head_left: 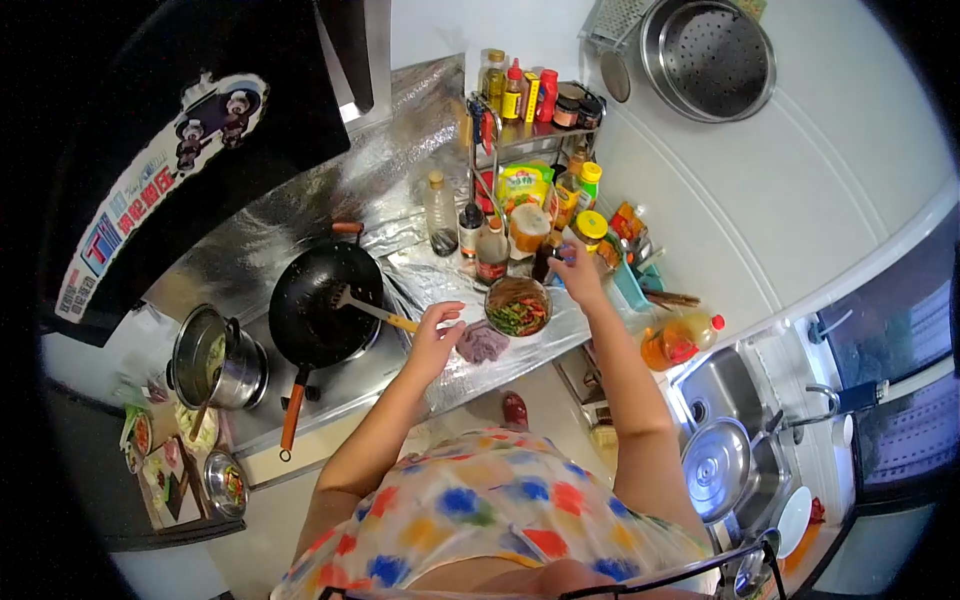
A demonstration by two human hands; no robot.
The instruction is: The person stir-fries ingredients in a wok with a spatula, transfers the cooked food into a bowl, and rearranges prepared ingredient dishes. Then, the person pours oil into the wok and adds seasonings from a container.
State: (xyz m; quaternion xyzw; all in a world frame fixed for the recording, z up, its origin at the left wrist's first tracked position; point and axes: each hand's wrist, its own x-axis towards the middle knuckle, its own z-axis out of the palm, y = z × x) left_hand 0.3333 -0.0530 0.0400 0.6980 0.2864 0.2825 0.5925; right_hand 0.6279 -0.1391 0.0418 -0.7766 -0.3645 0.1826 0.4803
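Note:
My right hand (577, 272) is at a small dark bottle (545, 257) among the seasonings, its fingers closed against the bottle's side. Part of that bottle is hidden by the fingers. Just below stands a metal bowl (544, 322) holding cut green and red peppers. My left hand (436, 338) hovers with fingers apart and nothing in it, left of a crumpled purple-grey cloth (483, 342) on the foil-covered counter. Further left, a black wok (318, 290) sits on the stove, a slotted spatula (375, 310) with a yellowish handle resting in it.
A steel pot (215, 357) stands left of the wok, whose orange handle (293, 415) juts toward me. Bottles and jars crowd a two-tier rack (535, 133). A large oil jug (682, 341) stands at the right, near the sink (722, 390). A black range hood (250, 150) overhangs the upper left.

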